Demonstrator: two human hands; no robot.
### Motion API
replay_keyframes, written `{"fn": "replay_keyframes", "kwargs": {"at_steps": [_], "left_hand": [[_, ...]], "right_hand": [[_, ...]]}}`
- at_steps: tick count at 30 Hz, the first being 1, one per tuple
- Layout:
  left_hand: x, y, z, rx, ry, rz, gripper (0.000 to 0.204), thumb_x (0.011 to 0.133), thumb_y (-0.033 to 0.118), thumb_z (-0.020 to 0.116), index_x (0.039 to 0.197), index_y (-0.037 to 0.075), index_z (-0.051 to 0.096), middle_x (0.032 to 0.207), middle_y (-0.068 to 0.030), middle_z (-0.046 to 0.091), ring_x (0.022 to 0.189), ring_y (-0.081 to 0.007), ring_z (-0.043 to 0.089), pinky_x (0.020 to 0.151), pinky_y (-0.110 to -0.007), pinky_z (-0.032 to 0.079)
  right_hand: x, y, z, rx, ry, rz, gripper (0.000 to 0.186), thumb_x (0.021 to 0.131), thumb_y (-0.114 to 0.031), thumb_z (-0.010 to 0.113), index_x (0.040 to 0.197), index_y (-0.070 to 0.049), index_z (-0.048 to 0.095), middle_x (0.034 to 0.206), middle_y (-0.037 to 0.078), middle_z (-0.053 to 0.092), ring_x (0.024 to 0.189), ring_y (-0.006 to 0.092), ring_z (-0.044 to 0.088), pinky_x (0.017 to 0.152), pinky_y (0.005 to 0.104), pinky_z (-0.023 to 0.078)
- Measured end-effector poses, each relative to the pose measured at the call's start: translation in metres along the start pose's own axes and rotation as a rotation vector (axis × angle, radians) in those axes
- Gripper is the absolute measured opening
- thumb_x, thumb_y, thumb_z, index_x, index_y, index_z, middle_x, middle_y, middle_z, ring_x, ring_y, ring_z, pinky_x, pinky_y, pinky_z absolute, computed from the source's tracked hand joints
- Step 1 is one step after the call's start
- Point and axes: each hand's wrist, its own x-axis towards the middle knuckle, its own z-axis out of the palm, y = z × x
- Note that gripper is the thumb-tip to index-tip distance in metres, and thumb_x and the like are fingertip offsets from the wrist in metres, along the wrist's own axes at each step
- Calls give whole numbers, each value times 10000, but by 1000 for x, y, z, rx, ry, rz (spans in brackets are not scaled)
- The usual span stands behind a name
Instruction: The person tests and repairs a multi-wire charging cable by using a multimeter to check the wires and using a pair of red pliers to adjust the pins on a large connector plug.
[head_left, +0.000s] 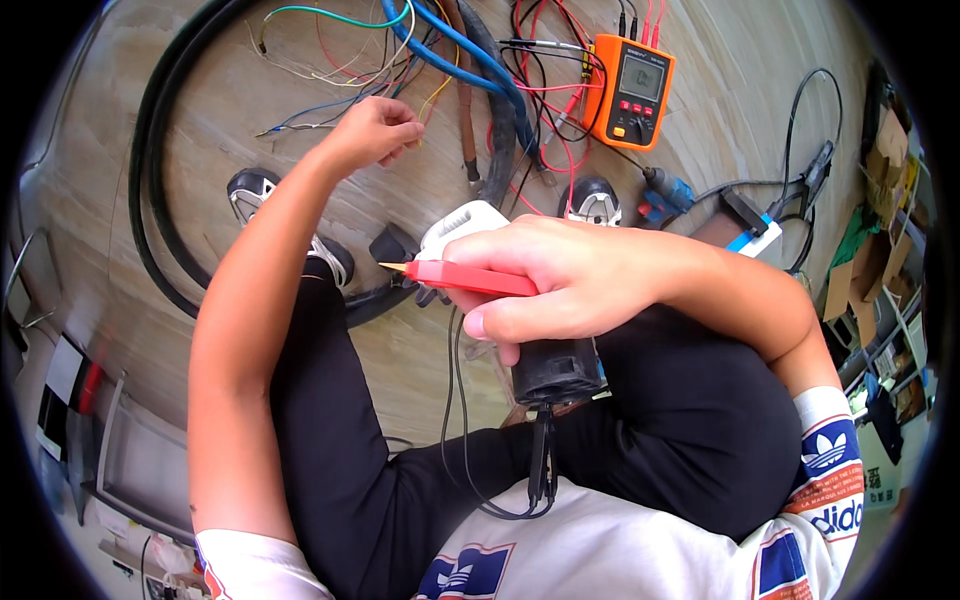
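Observation:
My left hand (375, 135) reaches out over the floor, its fingers pinched around the end of a thin yellow wire (432, 98). This wire comes from a loose bunch of thin coloured wires (345, 75). My right hand (560, 270) is closed around a flat red utility knife (470, 278), whose gold-coloured pointed blade faces left. Beneath my right hand, between my legs, is a black cylindrical tool body (556, 372) with a cord at its lower end. A white part with a handle slot (462, 225) shows just beyond my knuckles; how the two join is hidden.
An orange multimeter (630, 92) lies at the far right, with tangled red and black leads (545, 90) beside it. Thick black cable (143, 160) loops at left. Thick blue cables (470, 70) lie ahead. A blue power tool (668, 190) and cardboard boxes (868, 255) are at right.

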Motion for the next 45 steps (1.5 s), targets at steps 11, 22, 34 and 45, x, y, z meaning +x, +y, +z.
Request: {"fn": "replay_keyframes", "kwargs": {"at_steps": [11,22,34,45], "left_hand": [[-37,23,-15,-601,-411,99,125,950,190,665,982,72,641,896,-30,669,705,-71,571,637,-231,466],[-38,22,-15,-535,-400,73,105,923,152,659,953,51,659,873,-60,680,684,-92,567,622,-240,444],[-10,-47,-5,518,628,374,157,866,122,653,987,23,673,878,-174,699,818,-329,686,763,-393,529],[3,-44,-33,580,729,426,154,792,39,675,944,14,673,904,-176,676,872,-366,656,795,-441,524]], "right_hand": [[-1,-3,-2,7,-35,25,170,966,-182,577,980,-22,522,784,35,608,712,135,692,633,308,485],[-1,-5,0,19,-5,36,238,937,-259,583,926,-26,536,763,65,642,714,157,698,636,327,502],[0,-4,1,26,-16,19,210,945,-228,589,912,-32,520,763,48,624,718,140,691,637,314,493],[0,-6,1,4,-17,9,208,943,-224,589,904,-32,518,728,44,631,704,136,669,637,319,486]]}}
